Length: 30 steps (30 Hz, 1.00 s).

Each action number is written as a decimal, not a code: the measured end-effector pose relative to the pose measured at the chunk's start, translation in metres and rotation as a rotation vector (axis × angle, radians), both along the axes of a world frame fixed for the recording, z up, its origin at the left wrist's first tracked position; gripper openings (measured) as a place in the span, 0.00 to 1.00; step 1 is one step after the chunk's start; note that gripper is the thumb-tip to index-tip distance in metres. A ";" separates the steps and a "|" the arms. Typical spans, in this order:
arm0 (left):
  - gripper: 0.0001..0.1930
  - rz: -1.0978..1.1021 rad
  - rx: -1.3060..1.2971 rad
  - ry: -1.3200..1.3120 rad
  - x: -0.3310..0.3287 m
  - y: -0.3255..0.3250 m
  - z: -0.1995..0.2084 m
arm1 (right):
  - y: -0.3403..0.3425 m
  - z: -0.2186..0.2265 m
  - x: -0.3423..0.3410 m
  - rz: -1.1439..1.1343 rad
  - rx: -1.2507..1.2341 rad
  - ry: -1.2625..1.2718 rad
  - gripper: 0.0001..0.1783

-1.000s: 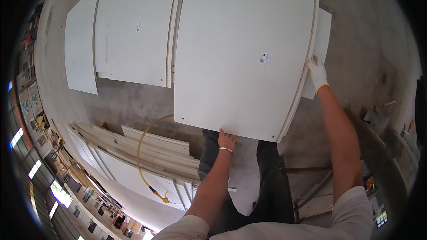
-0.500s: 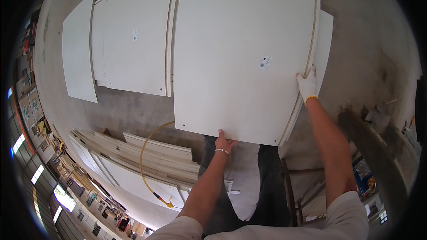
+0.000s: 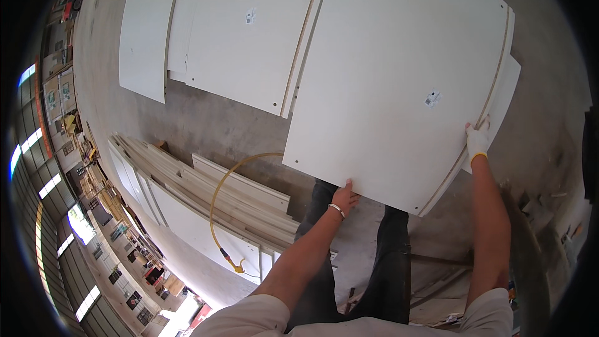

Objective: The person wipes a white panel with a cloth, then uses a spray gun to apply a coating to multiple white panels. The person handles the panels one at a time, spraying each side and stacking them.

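Observation:
A large white board [image 3: 387,87] with corner holes, a small label and a groove along its right side lies in front of me, over other white boards. My left hand [image 3: 345,198], bare with a pale wristband, is closed on its near edge, thumb above and fingers partly hidden beneath. In a white glove with a yellow cuff, my right hand [image 3: 478,140] is closed around its right edge by the groove; some fingertips are hidden. Under that edge another white board [image 3: 506,90] sticks out.
More labelled white boards [image 3: 243,56] lie at the far left. Long narrow boards [image 3: 206,181] are stacked at the near left, with a yellow air hose [image 3: 218,203] and its blow gun [image 3: 237,267] across them. Dark bars [image 3: 437,261] stand right of my legs.
The whole scene has shifted rightward and tilted in view as my head turned. Both hands keep their places on the board's edges. Whether the board itself moved, I cannot tell.

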State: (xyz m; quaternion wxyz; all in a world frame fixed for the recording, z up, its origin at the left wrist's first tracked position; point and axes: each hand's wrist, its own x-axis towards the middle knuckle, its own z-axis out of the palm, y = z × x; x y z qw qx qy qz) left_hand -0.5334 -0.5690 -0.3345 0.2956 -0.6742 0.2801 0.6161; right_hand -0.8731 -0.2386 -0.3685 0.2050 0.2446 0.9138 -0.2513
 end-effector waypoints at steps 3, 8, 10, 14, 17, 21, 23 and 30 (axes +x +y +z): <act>0.38 -0.005 0.089 0.083 0.010 -0.008 0.000 | 0.008 -0.009 0.001 -0.006 -0.041 0.046 0.49; 0.34 0.242 0.005 0.150 0.007 -0.049 0.002 | 0.009 -0.011 0.007 0.006 -0.042 0.145 0.47; 0.30 0.521 -0.188 0.129 -0.005 -0.066 0.000 | 0.007 -0.009 0.008 -0.030 0.002 0.123 0.46; 0.31 0.404 -0.233 0.099 -0.018 -0.066 0.003 | 0.004 -0.007 0.007 -0.114 -0.066 0.063 0.45; 0.27 0.366 -0.192 0.089 -0.022 -0.071 0.004 | 0.008 -0.012 0.006 -0.082 -0.011 0.058 0.44; 0.25 0.294 -0.157 0.038 -0.026 -0.078 0.002 | 0.016 -0.019 0.006 -0.087 -0.015 0.069 0.45; 0.24 0.278 -0.146 0.097 -0.028 -0.081 0.000 | 0.018 -0.021 0.006 -0.101 -0.047 0.083 0.46; 0.22 0.324 0.047 0.128 -0.021 -0.063 -0.006 | 0.008 -0.013 -0.004 -0.073 0.126 0.038 0.47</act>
